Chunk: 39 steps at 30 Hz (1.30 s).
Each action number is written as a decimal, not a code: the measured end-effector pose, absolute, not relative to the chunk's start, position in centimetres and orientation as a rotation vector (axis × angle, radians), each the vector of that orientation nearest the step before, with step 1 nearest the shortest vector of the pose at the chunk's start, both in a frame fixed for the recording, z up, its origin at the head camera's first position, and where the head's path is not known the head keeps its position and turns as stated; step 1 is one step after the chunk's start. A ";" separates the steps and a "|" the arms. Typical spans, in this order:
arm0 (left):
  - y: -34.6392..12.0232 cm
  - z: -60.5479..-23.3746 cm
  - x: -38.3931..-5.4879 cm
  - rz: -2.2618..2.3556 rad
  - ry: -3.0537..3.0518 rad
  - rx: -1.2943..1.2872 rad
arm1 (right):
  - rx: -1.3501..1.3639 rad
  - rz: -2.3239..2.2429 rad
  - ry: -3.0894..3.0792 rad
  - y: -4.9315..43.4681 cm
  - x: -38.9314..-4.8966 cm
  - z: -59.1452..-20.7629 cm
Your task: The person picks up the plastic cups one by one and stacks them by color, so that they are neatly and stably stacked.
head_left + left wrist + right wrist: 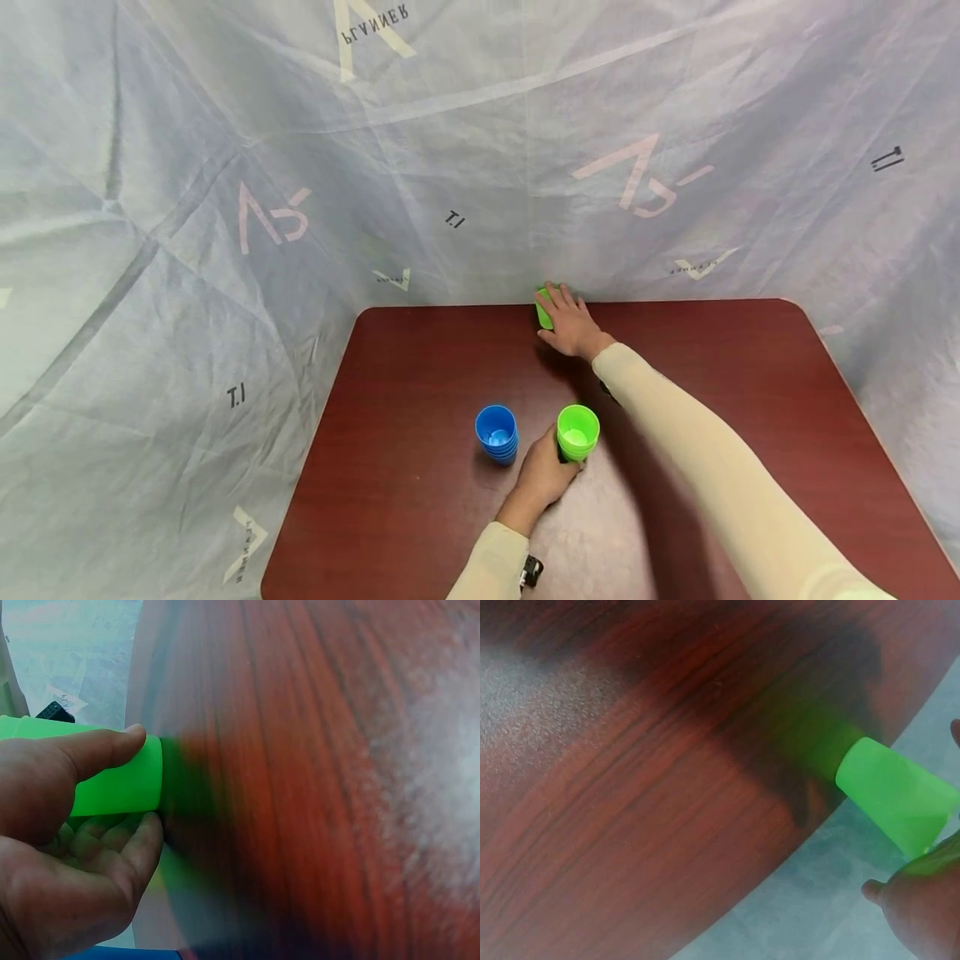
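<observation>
My left hand [543, 475] grips a stack of green cups [578, 431] near the middle of the table. In the left wrist view, its thumb lies along one side of the lowest green cup [120, 784] and its fingers bend round the other side. At the table's far edge, my right hand [574, 327] reaches over a single green cup [545, 320] with its fingers spread. The right wrist view shows this green cup [892, 795] with its narrow end toward the table and its wide end by the palm.
A stack of blue cups [497, 433] stands just left of the green stack. The dark red table [405, 358] has rounded far corners. Grey printed sheeting [480, 167] hangs right behind its far edge and along the sides.
</observation>
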<state>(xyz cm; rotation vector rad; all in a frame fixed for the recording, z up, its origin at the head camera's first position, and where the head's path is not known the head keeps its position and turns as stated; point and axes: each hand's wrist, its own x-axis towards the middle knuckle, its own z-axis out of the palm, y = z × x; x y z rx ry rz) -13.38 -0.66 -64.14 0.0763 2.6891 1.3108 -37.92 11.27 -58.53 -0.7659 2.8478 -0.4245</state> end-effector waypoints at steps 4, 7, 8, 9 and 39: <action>-0.7 -64.3 -13.1 1.302 2.690 0.077 | -0.769 -0.389 2.861 11.3 -37.7 -59.1; -0.7 -64.3 -13.2 1.305 2.700 0.083 | -0.778 -0.389 2.901 11.3 -37.8 -59.2; -0.7 -64.3 -13.2 1.305 2.699 0.080 | -0.781 -0.387 2.915 11.3 -37.9 -59.2; -0.7 -64.3 -13.3 1.306 2.699 0.079 | -0.785 -0.392 2.929 11.3 -38.0 -59.2; -0.6 -64.2 -13.4 1.286 2.714 0.078 | -0.752 -0.720 2.948 11.0 -35.6 -57.6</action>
